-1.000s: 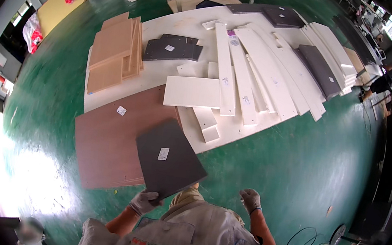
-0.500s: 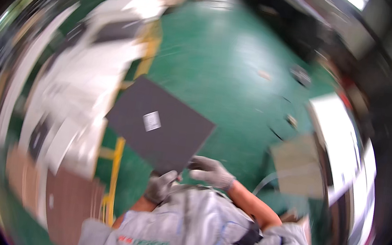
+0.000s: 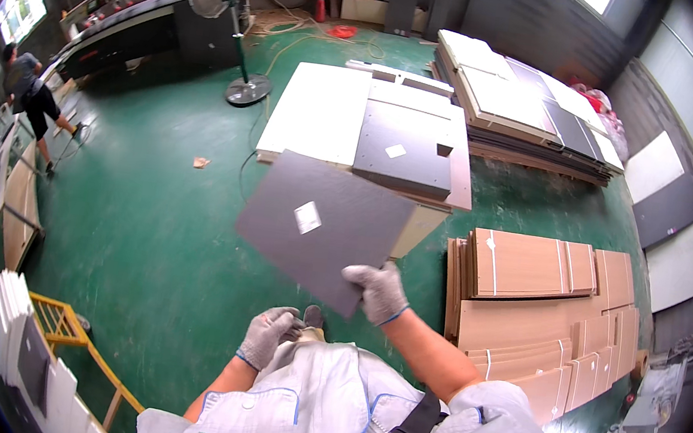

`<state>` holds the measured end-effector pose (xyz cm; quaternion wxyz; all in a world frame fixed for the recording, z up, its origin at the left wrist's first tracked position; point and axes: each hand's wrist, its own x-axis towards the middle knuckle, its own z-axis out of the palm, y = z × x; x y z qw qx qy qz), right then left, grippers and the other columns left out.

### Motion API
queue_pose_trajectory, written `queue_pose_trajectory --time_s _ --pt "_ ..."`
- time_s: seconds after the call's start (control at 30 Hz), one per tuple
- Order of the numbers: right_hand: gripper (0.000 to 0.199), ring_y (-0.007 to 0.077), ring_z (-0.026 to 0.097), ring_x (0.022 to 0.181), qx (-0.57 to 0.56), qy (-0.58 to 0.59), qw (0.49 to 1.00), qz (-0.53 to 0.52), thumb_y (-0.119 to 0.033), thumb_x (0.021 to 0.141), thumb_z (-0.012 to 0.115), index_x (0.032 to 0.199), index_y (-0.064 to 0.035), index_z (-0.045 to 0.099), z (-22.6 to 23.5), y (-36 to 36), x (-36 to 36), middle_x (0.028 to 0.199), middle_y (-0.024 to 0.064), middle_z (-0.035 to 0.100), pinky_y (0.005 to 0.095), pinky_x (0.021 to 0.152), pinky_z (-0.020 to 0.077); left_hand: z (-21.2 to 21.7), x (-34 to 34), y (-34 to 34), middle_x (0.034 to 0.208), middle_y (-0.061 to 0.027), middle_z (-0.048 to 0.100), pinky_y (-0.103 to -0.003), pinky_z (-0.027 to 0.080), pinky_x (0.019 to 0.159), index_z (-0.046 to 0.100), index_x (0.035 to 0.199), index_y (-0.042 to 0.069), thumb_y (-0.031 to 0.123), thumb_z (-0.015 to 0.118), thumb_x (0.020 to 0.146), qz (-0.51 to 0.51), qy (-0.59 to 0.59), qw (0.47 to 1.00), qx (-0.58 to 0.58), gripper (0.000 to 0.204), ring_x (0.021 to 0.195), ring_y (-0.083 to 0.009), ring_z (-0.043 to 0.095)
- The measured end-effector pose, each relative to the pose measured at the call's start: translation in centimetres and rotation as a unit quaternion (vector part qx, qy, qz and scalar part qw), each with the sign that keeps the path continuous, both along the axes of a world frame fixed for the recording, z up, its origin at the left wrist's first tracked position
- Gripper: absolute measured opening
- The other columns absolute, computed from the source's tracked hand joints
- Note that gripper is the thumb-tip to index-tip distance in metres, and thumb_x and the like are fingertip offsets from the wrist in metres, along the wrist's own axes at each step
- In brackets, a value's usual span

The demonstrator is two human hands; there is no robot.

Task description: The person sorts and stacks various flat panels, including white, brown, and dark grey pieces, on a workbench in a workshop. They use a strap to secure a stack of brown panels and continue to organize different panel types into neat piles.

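Note:
A dark grey rectangular panel [image 3: 333, 223] with a white label is held out in front of me, tilted. My right hand [image 3: 378, 291], in a grey work glove, grips its near right edge; the fingers beneath are hidden by the panel. My left hand [image 3: 270, 334], gloved too, is apart from the panel, close to my front. Its fingers are curled together, and nothing shows in them. Beyond the panel stands a low stack with a white board [image 3: 316, 113] and another dark grey panel [image 3: 402, 150], which the held panel partly overlaps in view.
Brown boards [image 3: 515, 324] lie stacked at the right, and a larger panel stack [image 3: 508, 98] stands behind. A pedestal fan [image 3: 247, 90] is at the back. A yellow frame cart [image 3: 107, 369] with upright panels is at the lower left. A co-worker [image 3: 32, 96] stands far left.
My view has swung round to other stacks. The left hand has let go of the panel's corner and drawn back; the right hand now holds the panel alone.

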<state>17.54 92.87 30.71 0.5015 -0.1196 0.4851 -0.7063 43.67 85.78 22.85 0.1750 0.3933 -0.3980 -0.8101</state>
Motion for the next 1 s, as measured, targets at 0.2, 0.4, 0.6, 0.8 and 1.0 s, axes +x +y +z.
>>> queue_pose_trajectory --time_s 0.2,0.4,0.6,0.8,1.0 --pt "0.044 0.0194 0.066 0.095 0.006 0.134 0.961 -0.241 -0.01 0.08 0.076 0.121 0.0046 0.066 1.0 -5.0 -19.0 0.106 0.0061 0.068 0.0337 0.091 0.0546 -5.1 -8.3 -15.1 0.091 -0.008 0.071 -0.028 0.057 0.061 0.064 0.118 0.004 0.021 0.065 0.102 0.05 -0.131 0.99 0.029 0.024 0.069 -0.0138 0.068" --pt "0.036 0.0183 0.065 0.082 0.054 0.175 0.959 -0.218 -0.009 0.082 0.075 0.114 0.0054 0.069 -1.6 -12.6 -41.3 0.1 0.0062 0.068 0.0329 0.079 0.0556 -4.1 -21.2 -28.0 0.088 -0.0031 0.07 -0.028 0.054 0.07 0.07 0.108 0.0 0.019 0.068 0.096 0.013 -0.186 0.964 -0.192 0.023 0.075 -0.0109 0.064" --pt "0.049 0.0201 0.067 0.092 0.025 0.135 0.99 -0.043 -0.005 0.082 0.075 0.128 0.0062 0.062 -7.7 -23.0 -60.0 0.109 0.0094 0.069 0.032 0.088 0.0568 -5.2 -30.5 -37.7 0.116 -0.0184 0.069 -0.042 0.053 0.099 0.067 0.122 -0.003 0.034 0.077 0.087 -0.001 -0.446 0.778 -0.441 0.052 0.108 -0.0305 0.066" --pt "0.079 0.0206 0.062 0.119 0.059 0.231 0.971 0.021 0.001 0.082 0.073 0.155 0.0006 0.043 -14.2 -28.0 -68.1 0.133 0.0105 0.064 0.0326 0.106 0.0496 -7.7 -35.9 -45.9 0.154 -0.0266 0.047 -0.045 0.037 0.12 0.057 0.143 -0.002 0.046 0.081 0.085 -0.002 -0.608 0.647 -0.46 0.079 0.142 -0.0388 0.045" --pt "0.083 0.0218 0.06 0.122 0.181 0.33 0.923 0.075 -0.01 0.08 0.08 0.154 0.0016 0.045 -16.3 -28.8 -69.7 0.136 0.0128 0.063 0.0335 0.109 0.047 -9.8 -39.2 -53.9 0.162 -0.0246 0.039 -0.047 0.034 0.124 0.038 0.158 0.002 0.066 0.083 0.075 -0.032 -0.677 0.645 -0.354 0.113 0.15 -0.0389 0.039"
